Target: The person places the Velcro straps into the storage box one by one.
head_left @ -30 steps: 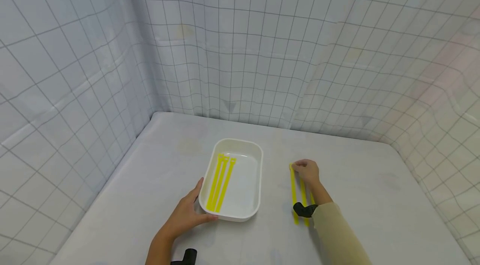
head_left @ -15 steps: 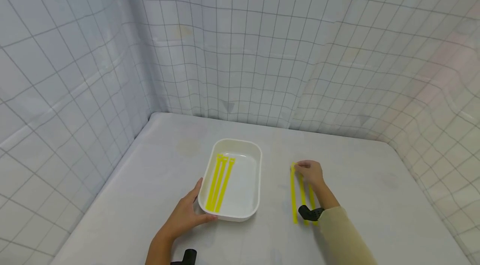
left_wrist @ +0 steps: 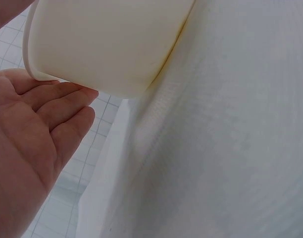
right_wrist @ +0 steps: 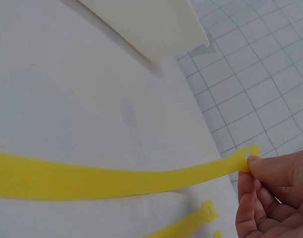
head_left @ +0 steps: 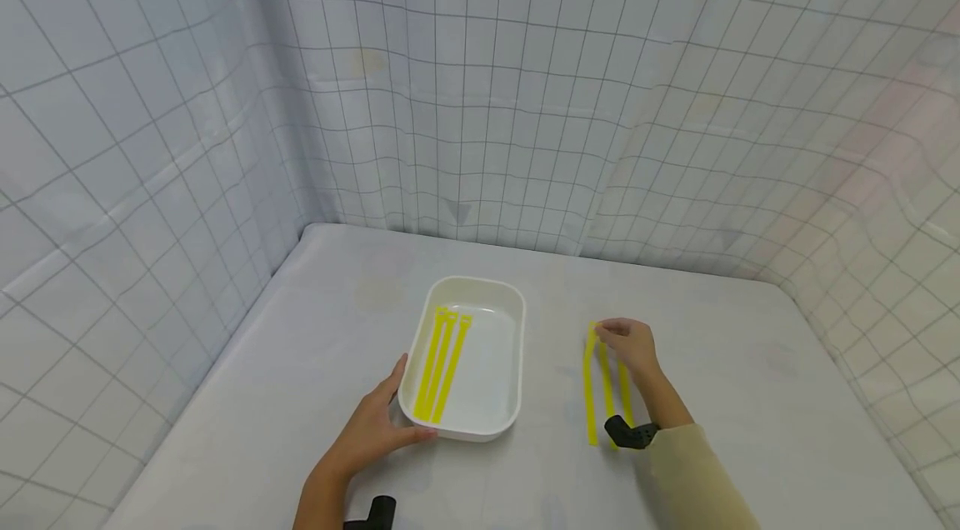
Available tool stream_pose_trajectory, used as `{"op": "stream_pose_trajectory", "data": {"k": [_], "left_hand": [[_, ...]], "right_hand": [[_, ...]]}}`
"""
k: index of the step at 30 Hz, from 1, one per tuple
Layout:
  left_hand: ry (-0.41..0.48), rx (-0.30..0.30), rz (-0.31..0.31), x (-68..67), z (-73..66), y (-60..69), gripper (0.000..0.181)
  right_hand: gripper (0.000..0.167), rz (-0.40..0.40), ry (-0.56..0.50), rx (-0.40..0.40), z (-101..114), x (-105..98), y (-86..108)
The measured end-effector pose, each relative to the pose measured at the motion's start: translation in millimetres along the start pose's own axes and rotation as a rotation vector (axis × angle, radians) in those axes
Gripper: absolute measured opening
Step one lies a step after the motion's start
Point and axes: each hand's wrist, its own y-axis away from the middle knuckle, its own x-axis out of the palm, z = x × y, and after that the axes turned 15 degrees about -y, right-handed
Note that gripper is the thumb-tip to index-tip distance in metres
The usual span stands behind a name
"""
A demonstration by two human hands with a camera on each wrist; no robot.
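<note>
A white rectangular tray (head_left: 519, 380) stands on the table, with several yellow hook-and-loop cable ties (head_left: 452, 367) lying side by side along its left part. My left hand (head_left: 370, 428) spans the tray's near left corner. Its fingers touch the tray's outer wall (left_wrist: 102, 44) almost straight, with the thumb along the near rim. To the right of the tray, my right hand (head_left: 632, 345) pinches the slotted head of a yellow cable tie (right_wrist: 117, 184) between thumb and fingers. That head is raised, and the strap sags toward its tail. More loose cable ties (right_wrist: 181, 224) lie under the hand.
White cloth covers the table (head_left: 712, 347). Grid-patterned curtains (head_left: 480, 97) hang behind it and on both sides. A black wrist camera (head_left: 628, 433) partly covers the tails of the loose straps.
My right hand has moved slightly right and lifted the head of the leftmost loose cable tie off the table. My left hand and the tray have stayed in place.
</note>
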Motion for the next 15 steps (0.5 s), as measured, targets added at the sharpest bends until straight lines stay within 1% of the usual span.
{"op": "stream_pose_trajectory", "data": {"k": [3, 5, 6, 9, 10, 11, 12, 13, 15], "left_hand": [[0.004, 0.001, -0.002, -0.4, -0.4, -0.5, 0.116], [0.008, -0.001, -0.001, -0.5, -0.4, -0.7, 0.116], [0.011, 0.000, -0.001, -0.6, -0.6, -0.7, 0.116], [0.011, 0.007, -0.003, -0.2, -0.2, -0.6, 0.116], [0.011, 0.006, -0.003, -0.3, -0.4, -0.4, 0.116], [0.012, 0.005, -0.002, -0.4, -0.4, -0.3, 0.116], [0.016, 0.004, -0.002, -0.5, -0.5, -0.2, 0.116], [0.017, 0.004, -0.001, -0.5, -0.3, -0.2, 0.116], [0.022, -0.001, 0.001, -0.9, -0.6, 0.0, 0.117]], "right_hand": [[0.028, -0.016, 0.008, -0.002, -4, -1, -2.3], [0.031, -0.028, 0.021, -0.021, -22, -3, -13.8], [0.033, -0.025, 0.020, -0.021, -23, -4, -14.0], [0.039, -0.037, 0.050, -0.033, -47, -8, -28.9], [0.041, -0.036, 0.055, -0.039, -52, -10, -31.7], [0.037, -0.010, 0.020, -0.042, -47, -11, -26.3], [0.036, -0.012, 0.017, -0.045, -46, -12, -26.1], [0.035, -0.005, 0.003, -0.054, -52, -15, -30.5], [0.034, -0.009, -0.016, -0.059, -53, -17, -31.5]]}}
